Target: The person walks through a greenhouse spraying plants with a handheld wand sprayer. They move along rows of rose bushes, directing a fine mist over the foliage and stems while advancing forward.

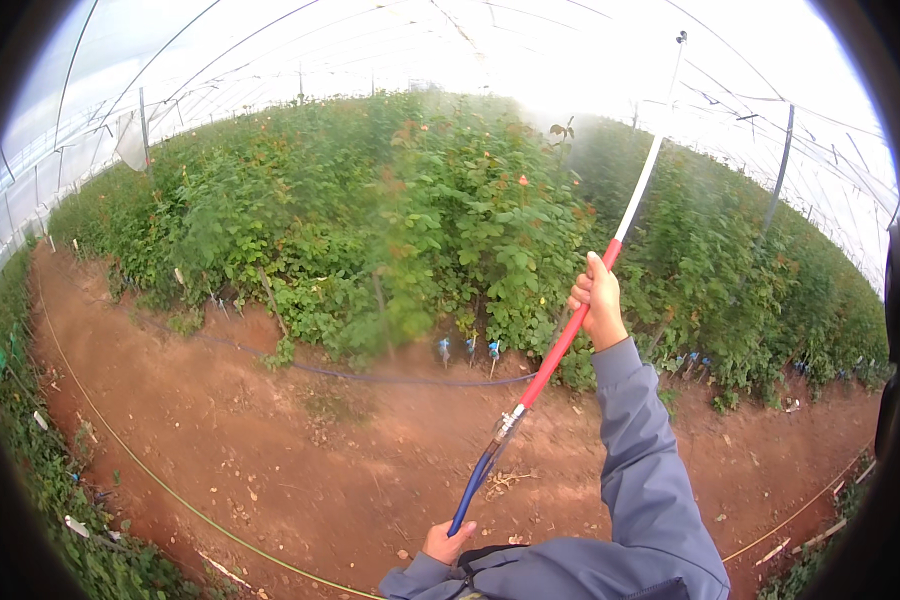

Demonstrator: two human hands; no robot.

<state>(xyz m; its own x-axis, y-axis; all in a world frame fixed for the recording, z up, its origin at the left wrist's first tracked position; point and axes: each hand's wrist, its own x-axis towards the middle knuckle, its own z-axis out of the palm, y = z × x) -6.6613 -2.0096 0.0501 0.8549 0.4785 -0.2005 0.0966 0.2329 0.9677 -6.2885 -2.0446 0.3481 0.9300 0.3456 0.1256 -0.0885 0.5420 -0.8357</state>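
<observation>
A long spray lance (649, 180) with a red grip sleeve and a white tube slants up to the right, its dark nozzle (682, 37) high against the bright roof. Closed around the red sleeve is my right hand (598, 300). Lower down, a metal valve fitting (507, 424) joins the lance to a blue hose (466, 495), and my left hand (448, 541) grips that hose near my body. Pale mist hangs over the rose bushes (487, 217) around the upper part of the lance.
Reddish bare soil (270, 450) forms the path, crossed by a yellow-green line (157, 480). A blue hose runs along the bed's foot near several blue-topped stakes (493, 350). Metal posts (778, 172) stand among the bushes under a plastic greenhouse roof. Low plants edge the path at left.
</observation>
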